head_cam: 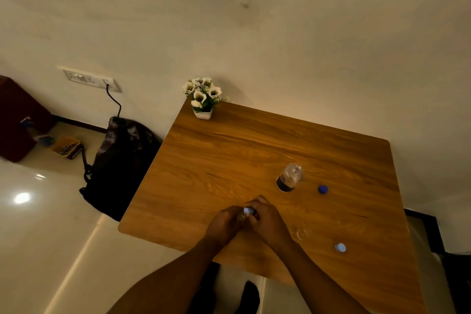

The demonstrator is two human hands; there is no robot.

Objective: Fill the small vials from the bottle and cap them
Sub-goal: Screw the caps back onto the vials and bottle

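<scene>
- Both hands meet over the near middle of the wooden counter (229,150): the left hand (224,222) wraps a small vial (241,216), and the right hand (267,219) pinches a pale blue cap (248,210) right at the vial's mouth.
- The left fingers are curled closed around the vial; the right fingers are closed on the cap. How far the cap is seated, I cannot tell.
- The step in hand looks like capping. To do it well, keep the vial upright and still in the left hand, set the cap square on the neck, and turn with the right fingertips only, so that nothing spills.
- The clear bottle (290,178) stands open farther back and to the right, well apart from the hands; its dark blue cap (323,189) lies just beside it on the right.
- A second clear vial (302,233), faint against the wood, stands near the right forearm, with another pale cap (340,247) further right. A swinging elbow could topple it.
- The hands work near the counter's front left corner, so a dropped cap could roll off to the floor; moving slightly inward gives more margin.
- The broad middle and left of the counter lie open; the potted flowers (204,97) sit at the far corner, out of the way.
</scene>
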